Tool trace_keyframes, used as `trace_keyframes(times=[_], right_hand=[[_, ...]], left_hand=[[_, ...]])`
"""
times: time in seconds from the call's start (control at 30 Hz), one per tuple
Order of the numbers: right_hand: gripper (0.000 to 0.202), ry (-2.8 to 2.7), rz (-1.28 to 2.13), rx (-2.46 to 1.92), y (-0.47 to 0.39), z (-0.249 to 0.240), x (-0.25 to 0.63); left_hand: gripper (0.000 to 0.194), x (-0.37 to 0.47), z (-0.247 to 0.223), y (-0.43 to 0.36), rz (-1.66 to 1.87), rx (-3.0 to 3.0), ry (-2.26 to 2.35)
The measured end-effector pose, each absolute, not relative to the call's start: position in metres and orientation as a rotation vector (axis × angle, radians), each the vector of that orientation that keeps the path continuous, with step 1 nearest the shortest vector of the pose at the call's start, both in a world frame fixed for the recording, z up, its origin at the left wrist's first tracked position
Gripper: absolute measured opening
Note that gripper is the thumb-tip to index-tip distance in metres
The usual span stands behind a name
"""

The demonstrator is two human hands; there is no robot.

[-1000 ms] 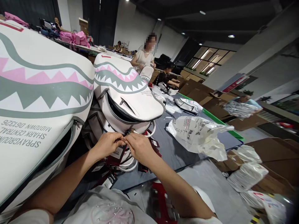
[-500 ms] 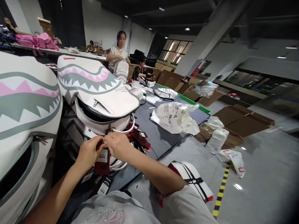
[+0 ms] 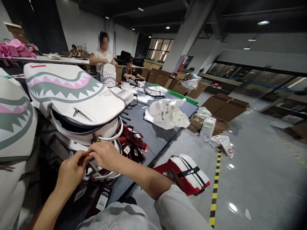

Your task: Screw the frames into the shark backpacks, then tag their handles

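Observation:
My left hand (image 3: 72, 169) and my right hand (image 3: 104, 155) meet fingertip to fingertip in front of a stack of white backpacks. Both are closed in a pinch at the top of a dark red hang tag (image 3: 95, 165) with a white barcode label; its cord is hidden by my fingers. Just above them lies the top backpack (image 3: 69, 92), printed with grey and pink shark teeth, its zipped opening gaping. A white cord handle or piping (image 3: 112, 137) curves at its side. A second shark-print backpack (image 3: 14, 121) stands at the left.
Several dark red hang tags (image 3: 133, 140) lie on the grey-covered table (image 3: 153, 143). A white plastic bag (image 3: 165, 113) sits farther along. On the floor is a strapped red and white bundle (image 3: 187, 174). Cartons (image 3: 223, 108) stand behind. Co-workers (image 3: 104, 57) are across the table.
The view has swung right, so everything sits farther left. Both my hands stay pinched together at the hang tag below the backpack's opening.

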State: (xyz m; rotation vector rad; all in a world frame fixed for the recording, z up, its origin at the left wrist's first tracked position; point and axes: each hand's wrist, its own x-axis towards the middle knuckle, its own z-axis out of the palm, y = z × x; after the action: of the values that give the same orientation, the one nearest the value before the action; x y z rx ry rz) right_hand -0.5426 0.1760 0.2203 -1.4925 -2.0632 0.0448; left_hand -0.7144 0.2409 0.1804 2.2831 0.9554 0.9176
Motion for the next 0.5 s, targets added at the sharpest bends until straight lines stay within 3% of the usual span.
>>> trace_keyframes(times=[0.5], right_hand=[[0.006,-1.856,0.124,-1.452,0.1734,0.2173,-0.5410]], left_hand=[[0.016,-0.7074,0.1802,0.2420,0.988,2.344,0.794]])
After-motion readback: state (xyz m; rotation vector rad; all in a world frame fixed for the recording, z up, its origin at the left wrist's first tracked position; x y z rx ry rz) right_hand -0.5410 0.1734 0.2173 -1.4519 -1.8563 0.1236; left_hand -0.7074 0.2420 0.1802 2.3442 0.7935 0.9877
